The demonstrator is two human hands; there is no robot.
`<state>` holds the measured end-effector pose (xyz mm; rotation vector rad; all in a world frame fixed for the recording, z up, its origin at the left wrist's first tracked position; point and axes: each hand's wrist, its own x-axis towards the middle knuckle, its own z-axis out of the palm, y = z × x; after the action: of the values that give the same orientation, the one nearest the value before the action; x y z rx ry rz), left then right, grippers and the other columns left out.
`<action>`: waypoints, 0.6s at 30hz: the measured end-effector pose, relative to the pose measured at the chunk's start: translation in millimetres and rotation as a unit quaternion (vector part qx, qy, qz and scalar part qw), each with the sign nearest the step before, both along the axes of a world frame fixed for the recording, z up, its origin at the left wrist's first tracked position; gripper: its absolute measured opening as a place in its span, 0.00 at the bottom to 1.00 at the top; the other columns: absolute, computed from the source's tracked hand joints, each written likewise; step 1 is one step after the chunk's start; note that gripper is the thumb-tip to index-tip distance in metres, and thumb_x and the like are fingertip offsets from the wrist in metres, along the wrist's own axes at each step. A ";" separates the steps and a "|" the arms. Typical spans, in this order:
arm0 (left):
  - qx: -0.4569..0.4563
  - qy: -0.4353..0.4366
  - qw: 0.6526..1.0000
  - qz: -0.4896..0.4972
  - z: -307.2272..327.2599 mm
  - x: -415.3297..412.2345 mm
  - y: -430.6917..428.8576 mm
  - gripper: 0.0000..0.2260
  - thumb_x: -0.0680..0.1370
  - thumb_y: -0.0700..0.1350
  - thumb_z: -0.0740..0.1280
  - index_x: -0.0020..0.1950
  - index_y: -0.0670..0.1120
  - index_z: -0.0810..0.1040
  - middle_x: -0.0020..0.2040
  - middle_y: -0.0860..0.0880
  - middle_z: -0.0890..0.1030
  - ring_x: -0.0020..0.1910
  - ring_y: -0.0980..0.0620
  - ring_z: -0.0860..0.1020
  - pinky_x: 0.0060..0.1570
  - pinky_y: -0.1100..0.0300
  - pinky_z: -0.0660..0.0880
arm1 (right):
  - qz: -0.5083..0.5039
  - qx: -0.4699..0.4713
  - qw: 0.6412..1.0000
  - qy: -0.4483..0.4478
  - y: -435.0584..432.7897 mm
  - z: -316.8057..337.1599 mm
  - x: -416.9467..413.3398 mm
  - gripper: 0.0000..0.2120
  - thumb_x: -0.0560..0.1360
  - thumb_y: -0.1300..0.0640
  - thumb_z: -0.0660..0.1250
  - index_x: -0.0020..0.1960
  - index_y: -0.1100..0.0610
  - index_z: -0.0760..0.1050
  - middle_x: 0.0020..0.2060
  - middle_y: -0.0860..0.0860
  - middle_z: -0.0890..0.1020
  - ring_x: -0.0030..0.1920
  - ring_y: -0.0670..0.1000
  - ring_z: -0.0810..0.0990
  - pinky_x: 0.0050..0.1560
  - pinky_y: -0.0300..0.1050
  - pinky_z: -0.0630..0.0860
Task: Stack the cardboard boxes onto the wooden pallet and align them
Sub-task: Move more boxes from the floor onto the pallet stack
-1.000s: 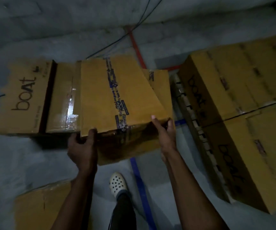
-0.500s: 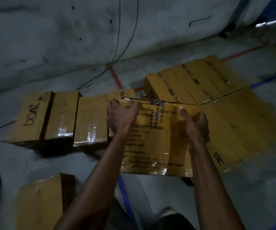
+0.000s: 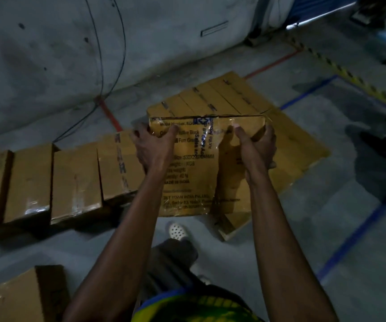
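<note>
Cardboard box [image 3: 201, 168], bearing a printed label face wrapped in glossy clear tape, is held above the floor [image 3: 326, 228] at the centre of the view, its printed face turned toward the camera. The left hand [image 3: 153, 147] is clamped on the box's upper left corner, thumb laid across the printed face and fingers [image 3: 138, 131] curled over the far edge. The right hand [image 3: 256, 147] is clamped near the upper right corner, thumb on the printed face and fingers wrapped round the right side. Behind the held box, toward one o'clock, a layer of boxes [image 3: 233, 96] is seen laid flat side by side; the wooden pallet beneath them cannot be made out in the dim light. A row of boxes [image 3: 55, 180] standing on the floor is seen toward nine o'clock, and one more box [image 3: 13, 298] lies at the seven o'clock corner. Blue floor tape [image 3: 354, 235] runs toward four o'clock, and red floor tape [image 3: 109, 115] meets the wall [image 3: 48, 54] toward eleven o'clock, where black cables [image 3: 108, 66] hang. A white perforated shoe [image 3: 177, 230] is visible below the held box, toward six o'clock.
</note>
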<state>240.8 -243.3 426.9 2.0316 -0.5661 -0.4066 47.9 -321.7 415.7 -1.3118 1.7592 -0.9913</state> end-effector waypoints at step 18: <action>0.028 0.213 0.968 0.132 -77.2 -61.4 -153.2 0.24 0.72 0.70 0.68 0.59 0.55 0.73 0.57 0.53 0.79 0.55 0.51 0.78 0.56 0.50 0.75 | 0.033 0.132 0.990 0.038 -200.3 -57.9 -58.1 0.39 0.67 0.25 0.67 0.68 0.49 0.69 0.58 0.47 0.79 0.58 0.52 0.79 0.61 0.58 0.77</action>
<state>179.4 -396.6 349.7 1.9578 -0.0208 -0.6787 -10.2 -522.1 357.8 -1.2439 1.8203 -0.6529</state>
